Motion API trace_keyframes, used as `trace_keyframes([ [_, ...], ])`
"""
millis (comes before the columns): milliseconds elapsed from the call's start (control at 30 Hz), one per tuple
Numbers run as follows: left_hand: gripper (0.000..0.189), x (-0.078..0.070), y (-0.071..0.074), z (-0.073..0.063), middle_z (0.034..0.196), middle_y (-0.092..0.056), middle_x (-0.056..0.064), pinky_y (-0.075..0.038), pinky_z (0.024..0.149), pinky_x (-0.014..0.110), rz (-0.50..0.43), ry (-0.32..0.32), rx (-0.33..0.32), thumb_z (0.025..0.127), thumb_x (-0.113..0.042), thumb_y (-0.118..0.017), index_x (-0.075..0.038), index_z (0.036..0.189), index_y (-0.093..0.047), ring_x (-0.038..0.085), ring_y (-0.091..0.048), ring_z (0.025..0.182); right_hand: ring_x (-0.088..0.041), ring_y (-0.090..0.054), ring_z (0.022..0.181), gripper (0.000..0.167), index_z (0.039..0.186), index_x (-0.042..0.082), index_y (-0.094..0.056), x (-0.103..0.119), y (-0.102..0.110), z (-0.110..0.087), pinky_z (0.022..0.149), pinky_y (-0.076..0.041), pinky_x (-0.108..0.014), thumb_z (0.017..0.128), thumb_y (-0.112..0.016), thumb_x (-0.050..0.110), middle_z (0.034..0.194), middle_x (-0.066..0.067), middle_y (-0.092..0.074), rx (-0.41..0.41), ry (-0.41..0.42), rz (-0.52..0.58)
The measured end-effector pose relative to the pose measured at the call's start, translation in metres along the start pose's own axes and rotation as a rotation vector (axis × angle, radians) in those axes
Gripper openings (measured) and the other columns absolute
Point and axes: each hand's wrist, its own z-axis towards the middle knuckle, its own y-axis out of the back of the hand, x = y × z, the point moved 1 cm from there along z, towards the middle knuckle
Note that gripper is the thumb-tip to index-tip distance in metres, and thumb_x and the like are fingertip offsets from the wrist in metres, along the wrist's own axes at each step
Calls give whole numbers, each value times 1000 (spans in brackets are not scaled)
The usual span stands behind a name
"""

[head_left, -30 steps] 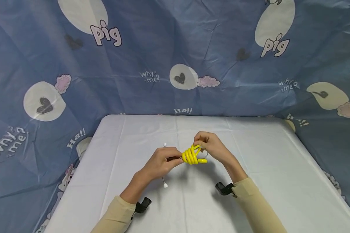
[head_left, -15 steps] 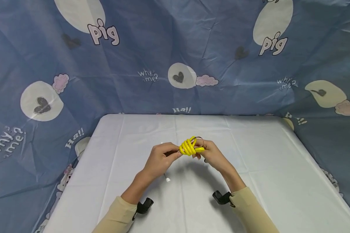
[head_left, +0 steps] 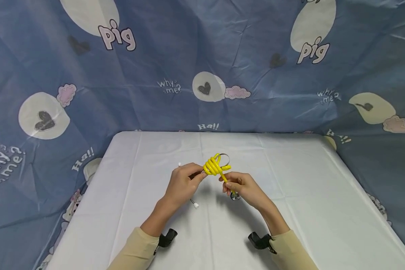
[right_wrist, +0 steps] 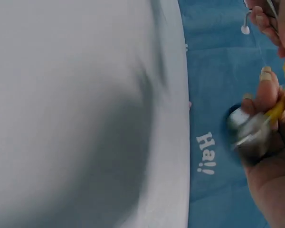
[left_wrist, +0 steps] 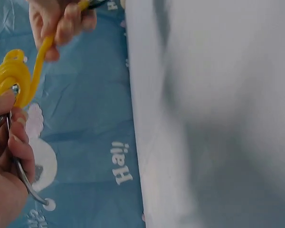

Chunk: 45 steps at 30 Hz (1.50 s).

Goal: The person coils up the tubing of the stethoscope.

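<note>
A stethoscope with yellow tubing (head_left: 212,166) is held above the table between both hands. Its tube is wound into several tight coils. My left hand (head_left: 183,186) pinches the metal ear tubes (left_wrist: 24,178) just below the coils. White ear tips (head_left: 196,205) stick out on either side of that hand. My right hand (head_left: 245,188) grips the free length of tube close to the round silver chest piece (head_left: 235,196), which looks blurred in the right wrist view. At the far end of the coils a thin metal ring (head_left: 225,159) stands out.
A white-covered table (head_left: 148,150) lies under the hands. Behind and at its sides hangs a blue printed cloth (head_left: 168,112). Black wrist-camera mounts (head_left: 167,238) sit on both forearms.
The right hand moved from the top of the coils down toward me, drawing out a length of tube with the chest piece. The left hand kept its hold and shifted slightly left.
</note>
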Motion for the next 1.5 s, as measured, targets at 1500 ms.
trace_keyframes([
  [1500, 25, 4, -13, -20, 62, -52, -9, -32, 49, 17, 368, -300, -29, 82, -10, -78, -17, 67, -59, 3, -36, 54, -17, -65, 73, 23, 108, -3, -53, 28, -20, -22, 68, -56, -29, 91, -68, 4, 84, -6, -62, -369, 202, 103],
])
